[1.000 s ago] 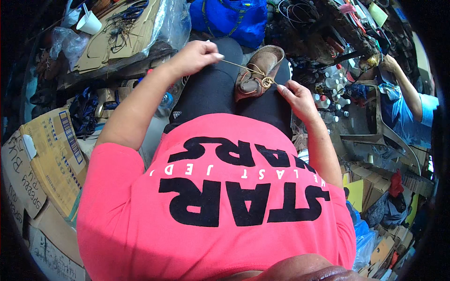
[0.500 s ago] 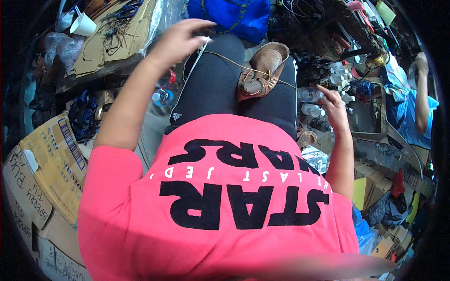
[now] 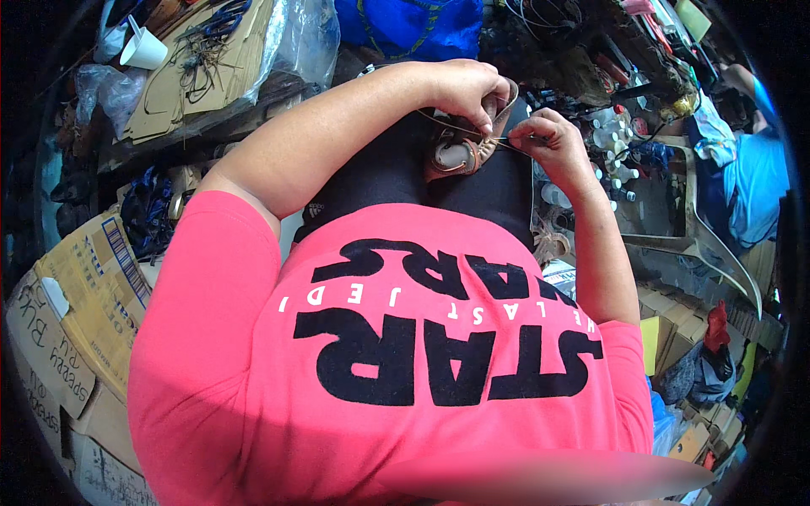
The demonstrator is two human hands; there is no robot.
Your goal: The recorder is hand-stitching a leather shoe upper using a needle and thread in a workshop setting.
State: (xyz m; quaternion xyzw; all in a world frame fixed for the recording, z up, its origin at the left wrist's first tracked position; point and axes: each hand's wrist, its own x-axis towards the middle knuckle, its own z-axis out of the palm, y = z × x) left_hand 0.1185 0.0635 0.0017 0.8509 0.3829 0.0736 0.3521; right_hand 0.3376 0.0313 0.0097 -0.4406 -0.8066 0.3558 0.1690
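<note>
A brown leather shoe rests on my dark-trousered lap, its toe pointing toward me. A thin tan lace crosses over the shoe and runs between my hands. My left hand bends over the shoe's opening and hides part of it. Its thumb and fingertips are pinched together on the lace at the shoe's right edge. Just to the right, my right hand pinches the lace between thumb and forefinger, fingertips close to the left hand's. The exact spot where the lace meets the leather is hard to make out.
Cardboard sheets with a white cup lie at the far left. A blue bag is ahead. Several plastic bottles stand at right, beyond my right hand. Another person in blue is at far right. Cardboard boxes stand at left.
Both hands were spread wide with the lace stretched out to either side. They have come together over the shoe, and their fingertips now pinch at its right edge.
</note>
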